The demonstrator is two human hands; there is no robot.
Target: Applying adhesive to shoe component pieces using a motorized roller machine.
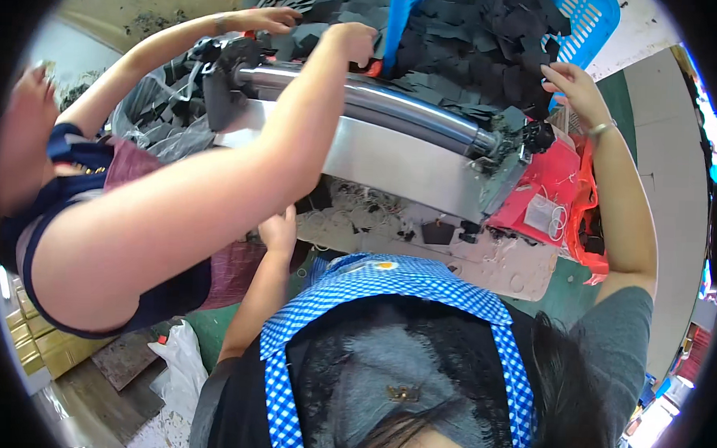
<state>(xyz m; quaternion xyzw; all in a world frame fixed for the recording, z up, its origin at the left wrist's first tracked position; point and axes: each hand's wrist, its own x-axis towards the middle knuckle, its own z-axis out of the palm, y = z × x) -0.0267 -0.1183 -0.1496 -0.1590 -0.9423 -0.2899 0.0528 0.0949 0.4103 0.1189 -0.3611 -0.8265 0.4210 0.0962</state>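
Observation:
My right hand [572, 93] is raised at the right edge of a heap of flat black pieces [498, 63], its fingers apart and the fingertips beside the pieces. No held thing shows in it. Low in front of the roller machine is my left hand [278, 231]; a co-worker's forearm covers most of its fingers. The machine has long shiny metal rollers [363, 98] and a pale metal front panel [400, 162]. To my left a co-worker reaches across: one closed hand [351, 44] is over the rollers, the other [267, 20] touches the heap at the far left.
A blue perforated basket [590, 27] stands behind the heap. Right of the machine lie a red bag [546, 179] and a white mask [544, 215]. Scraps and thread litter the ledge [499, 264] below the panel. Clear plastic bags [168, 126] sit at the machine's left end.

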